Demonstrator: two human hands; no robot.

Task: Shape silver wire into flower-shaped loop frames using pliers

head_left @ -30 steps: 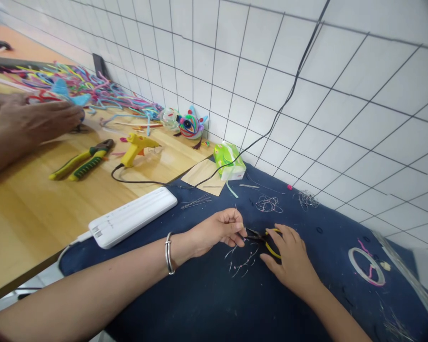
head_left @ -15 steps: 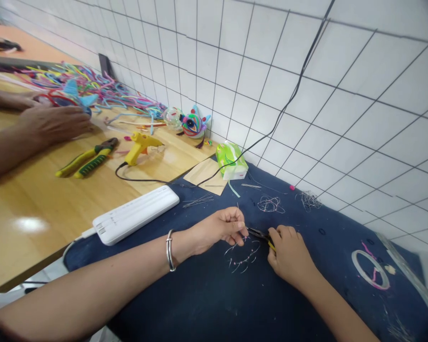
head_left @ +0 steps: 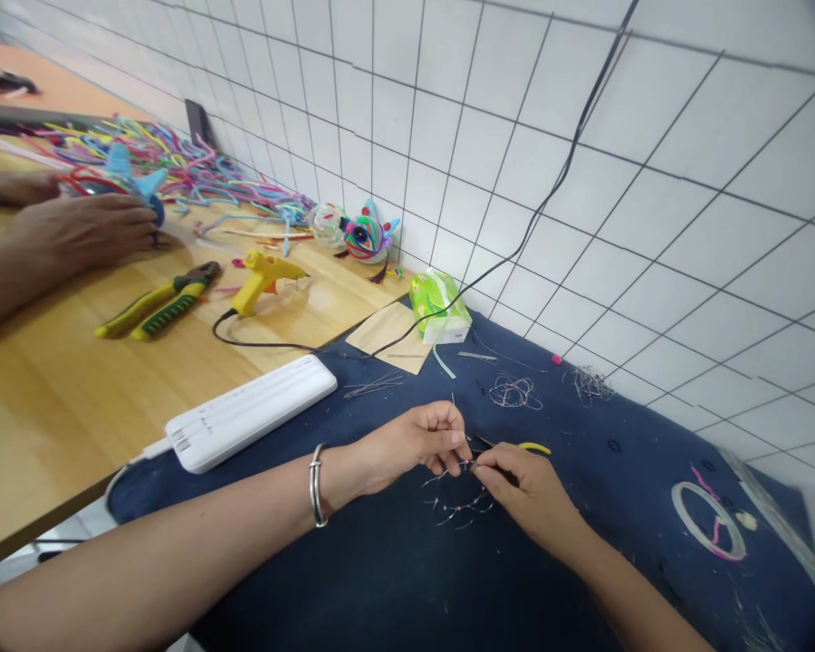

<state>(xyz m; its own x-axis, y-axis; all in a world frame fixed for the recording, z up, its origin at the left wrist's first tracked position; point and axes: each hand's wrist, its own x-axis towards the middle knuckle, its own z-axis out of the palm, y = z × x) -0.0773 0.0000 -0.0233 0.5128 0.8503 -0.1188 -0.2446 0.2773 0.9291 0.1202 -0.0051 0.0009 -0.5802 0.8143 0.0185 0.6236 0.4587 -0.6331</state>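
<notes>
My left hand [head_left: 438, 439], with a silver bangle at the wrist, is closed in a pinch on a thin beaded wire [head_left: 460, 508]. The wire curves below the fingers, with small pink beads and short wire ends sticking out. My right hand [head_left: 526, 489] has thumb and forefinger pinched together close to the left fingertips, on the same wire. Pliers with a yellow handle [head_left: 535, 447] show just beyond the right hand, their dark jaws pointing left. Whether the hand still holds these pliers or they lie on the dark mat [head_left: 407, 580] is hidden.
Wire coils [head_left: 514, 392], a tape roll [head_left: 707, 521] and a tissue pack [head_left: 440, 306] lie on the mat. A white power bank [head_left: 251, 412] is left. On the wooden table are a glue gun [head_left: 262, 281], large pliers [head_left: 159, 303], pipe cleaners [head_left: 210, 172] and a co-worker's hands [head_left: 85, 226].
My right hand has shifted from working the pliers at the left fingertips to pinching the wire there. The pliers' yellow handle now shows beyond the hand. My left hand keeps its pinch.
</notes>
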